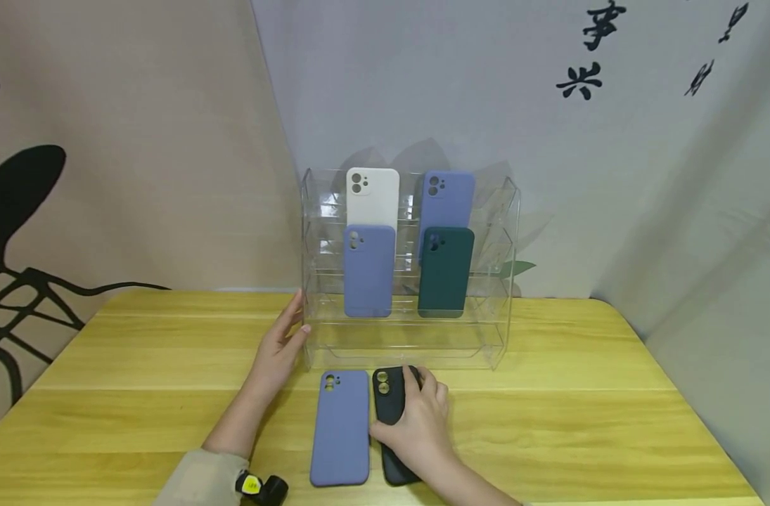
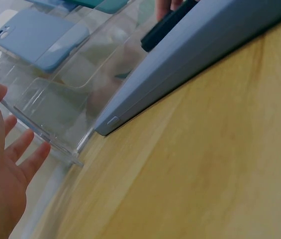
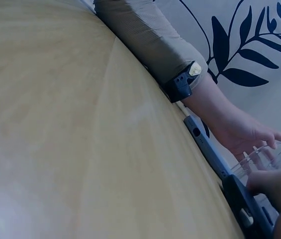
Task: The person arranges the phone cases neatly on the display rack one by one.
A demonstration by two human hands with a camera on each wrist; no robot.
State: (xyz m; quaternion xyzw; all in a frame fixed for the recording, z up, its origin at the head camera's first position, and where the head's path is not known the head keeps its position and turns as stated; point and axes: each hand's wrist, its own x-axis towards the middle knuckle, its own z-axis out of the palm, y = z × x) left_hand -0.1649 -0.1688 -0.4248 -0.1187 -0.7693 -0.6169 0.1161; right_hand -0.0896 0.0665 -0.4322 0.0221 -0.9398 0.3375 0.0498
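left hand [image 1: 277, 355], fingers extended, likely steadies rack [image 1: 397, 344]; right hand [image 1: 421, 425] grips black case [image 1: 389, 402] near worktop's [image 1: 581, 422] front edge.

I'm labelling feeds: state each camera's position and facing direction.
Head: on the head, facing forward and down at the clear plastic tiered rack; left hand and right hand show.
Left wrist: on that wrist, facing the rack and the lavender phone case on the yellow wooden table; left hand shows, right partly.
Right wrist: on that wrist, facing across the table; both hands and a beige sleeve show.
Both wrist views share that case and the black phone case.
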